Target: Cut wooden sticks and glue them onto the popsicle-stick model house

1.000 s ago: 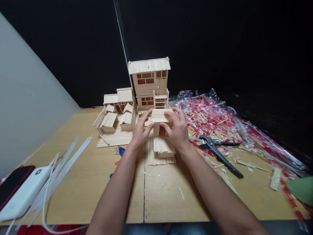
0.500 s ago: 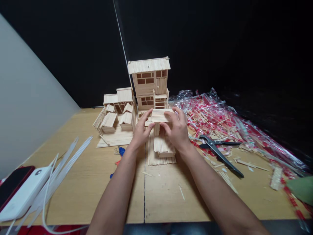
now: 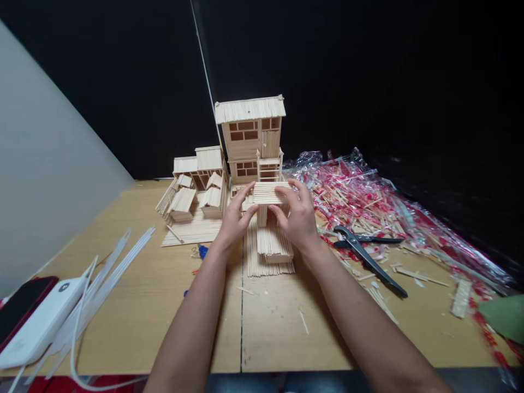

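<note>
A small panel of pale wooden sticks [image 3: 268,192] is gripped between my two hands at the front of a model house [image 3: 250,134] built of the same sticks. My left hand [image 3: 237,215] pinches the panel's left end, thumb below and fingers above. At the right end, my right hand [image 3: 299,214] has fingers over the top and the thumb underneath. Directly below the panel is a low stick-built block with a sloping roof [image 3: 275,242]. Whether the panel touches the structure under it, I cannot tell. The lower front of the house is partly hidden by my hands.
Smaller stick huts [image 3: 182,202] stand on a stick base at the left. Black-handled pliers [image 3: 368,259] lie at right before a heap of clear-and-red wrappers and sticks [image 3: 360,191]. White glue sticks [image 3: 118,278], a power bank [image 3: 45,322] and a phone [image 3: 24,305] lie at left.
</note>
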The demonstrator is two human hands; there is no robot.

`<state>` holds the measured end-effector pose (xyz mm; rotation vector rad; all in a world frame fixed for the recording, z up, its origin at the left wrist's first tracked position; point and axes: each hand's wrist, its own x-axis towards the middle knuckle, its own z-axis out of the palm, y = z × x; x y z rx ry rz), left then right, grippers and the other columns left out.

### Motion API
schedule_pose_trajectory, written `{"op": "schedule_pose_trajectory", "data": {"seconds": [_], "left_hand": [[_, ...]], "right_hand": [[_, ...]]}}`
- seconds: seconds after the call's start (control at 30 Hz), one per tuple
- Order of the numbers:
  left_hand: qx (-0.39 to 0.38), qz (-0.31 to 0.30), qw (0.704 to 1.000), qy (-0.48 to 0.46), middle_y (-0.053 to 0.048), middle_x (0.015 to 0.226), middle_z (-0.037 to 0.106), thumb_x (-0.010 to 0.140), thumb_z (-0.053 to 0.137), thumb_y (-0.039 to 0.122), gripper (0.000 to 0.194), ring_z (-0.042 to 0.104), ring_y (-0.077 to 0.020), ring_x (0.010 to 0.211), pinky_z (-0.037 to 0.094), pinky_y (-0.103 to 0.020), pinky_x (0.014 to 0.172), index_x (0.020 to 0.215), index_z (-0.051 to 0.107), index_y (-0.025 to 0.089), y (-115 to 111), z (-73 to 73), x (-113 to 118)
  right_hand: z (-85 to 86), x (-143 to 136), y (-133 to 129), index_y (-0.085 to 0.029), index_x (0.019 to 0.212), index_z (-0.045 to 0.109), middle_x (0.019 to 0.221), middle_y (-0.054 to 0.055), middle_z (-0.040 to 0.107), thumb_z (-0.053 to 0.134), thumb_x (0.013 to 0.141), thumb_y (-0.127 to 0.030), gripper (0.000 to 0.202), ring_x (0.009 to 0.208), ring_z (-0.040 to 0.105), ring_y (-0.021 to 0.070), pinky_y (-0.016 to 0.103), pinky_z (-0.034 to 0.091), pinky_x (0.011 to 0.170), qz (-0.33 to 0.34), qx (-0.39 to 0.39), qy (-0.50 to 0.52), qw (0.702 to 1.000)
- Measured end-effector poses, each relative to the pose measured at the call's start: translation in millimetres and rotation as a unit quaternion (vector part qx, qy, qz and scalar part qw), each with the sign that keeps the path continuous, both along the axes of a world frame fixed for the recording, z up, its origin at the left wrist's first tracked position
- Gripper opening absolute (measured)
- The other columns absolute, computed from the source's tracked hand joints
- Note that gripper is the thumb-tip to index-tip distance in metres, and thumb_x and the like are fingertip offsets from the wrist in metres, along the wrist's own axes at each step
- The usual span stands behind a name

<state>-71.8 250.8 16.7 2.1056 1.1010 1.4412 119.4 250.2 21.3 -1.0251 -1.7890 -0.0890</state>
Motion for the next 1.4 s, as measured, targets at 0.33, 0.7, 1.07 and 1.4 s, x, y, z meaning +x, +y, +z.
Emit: {"op": "schedule_pose_trajectory", "data": {"seconds": [0.33, 0.7, 1.07, 1.4], "left_hand": [[0.004, -0.002, 1.000, -0.002, -0.009, 0.150, 0.047, 0.094, 0.056, 0.035, 0.052, 0.042, -0.0262, 0.138, 0.036, -0.047, 0.112, 0.144, 0.043, 0.030, -0.6, 0.9, 1.5], [-0.006, -0.010, 1.000, 0.002, -0.009, 0.151, 0.046, 0.094, 0.056, 0.034, 0.053, 0.041, -0.0257, 0.140, 0.035, -0.048, 0.113, 0.145, 0.043, 0.030, -0.6, 1.1, -1.9], [-0.009, -0.010, 1.000, -0.001, -0.008, 0.153, 0.044, 0.096, 0.053, 0.035, 0.052, 0.038, -0.0251, 0.141, 0.033, -0.047, 0.114, 0.146, 0.041, 0.032, -0.2, -1.1, 0.5], [-0.033, 0.112, 0.971, -0.209, -0.009, 0.124, 0.066, 0.086, 0.066, 0.042, 0.037, 0.060, -0.0210, 0.116, 0.050, -0.032, 0.091, 0.117, 0.061, 0.022, -4.3, -7.5, -12.9]], "right_hand": [[0.5, -3.8, -2.1, -0.017, 0.118, 0.061, 0.134, 0.017, 0.049, 0.067, 0.086, -0.028, 0.035, 0.127, 0.046, 0.0330, 0.052, 0.039, 0.106, -0.016, -0.003, -0.001, 1.000], [-0.6, -0.8, -0.9, -0.018, 0.120, 0.061, 0.134, 0.016, 0.049, 0.065, 0.087, -0.031, 0.035, 0.127, 0.046, 0.0325, 0.051, 0.039, 0.107, -0.007, -0.003, -0.003, 1.000], [-0.8, -5.8, -3.5, -0.020, 0.120, 0.059, 0.134, 0.017, 0.050, 0.063, 0.089, -0.031, 0.033, 0.128, 0.046, 0.0323, 0.056, 0.036, 0.107, -0.032, 0.002, -0.004, 0.999], [2.8, 13.5, -7.5, -0.021, 0.118, 0.060, 0.138, 0.015, 0.050, 0.063, 0.089, -0.037, 0.033, 0.130, 0.046, 0.0310, 0.055, 0.035, 0.109, 0.000, 0.001, 0.043, 0.999]]}}
